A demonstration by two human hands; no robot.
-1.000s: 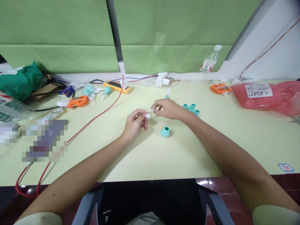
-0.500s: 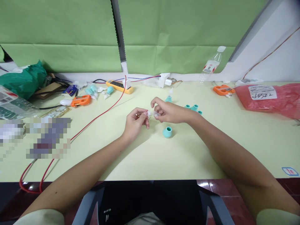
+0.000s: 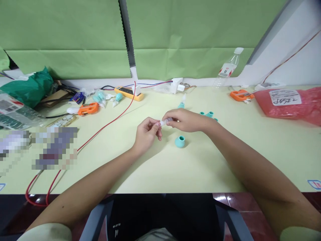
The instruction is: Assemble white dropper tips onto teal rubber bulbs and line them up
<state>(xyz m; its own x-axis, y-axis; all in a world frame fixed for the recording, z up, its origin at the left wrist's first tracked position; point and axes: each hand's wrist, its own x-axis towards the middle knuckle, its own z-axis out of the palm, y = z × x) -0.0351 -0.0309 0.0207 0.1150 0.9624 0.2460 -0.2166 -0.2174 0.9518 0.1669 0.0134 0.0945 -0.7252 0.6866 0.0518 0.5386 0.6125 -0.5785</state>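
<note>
A small whitish translucent tube-like piece (image 3: pixel 164 123) is held between my two hands above the table. My left hand (image 3: pixel 148 132) pinches its left end between thumb and fingers. At its right end, the fingers of my right hand (image 3: pixel 179 119) are closed round a clear part. Just below the right hand stands a teal rubber bulb (image 3: pixel 180 142), its round opening facing up. Behind that hand, another teal bulb with a clear nozzle (image 3: pixel 182 101) stands on the table. Several more teal bulbs (image 3: pixel 209 114) are partly hidden by my right wrist.
At the left lie an orange tool (image 3: pixel 88 108), a green bag (image 3: pixel 30 87) and a red cable (image 3: pixel 106 124). A yellow multimeter-like device (image 3: pixel 128 93) lies at the back. On the right are another orange tool (image 3: pixel 241 95), a plastic bottle (image 3: pixel 229 67) and a red package (image 3: pixel 301 107).
My right hand's raised fingers have come down and closed over the right end of the piece. The two hands are closer together, and the view has shifted slightly.
</note>
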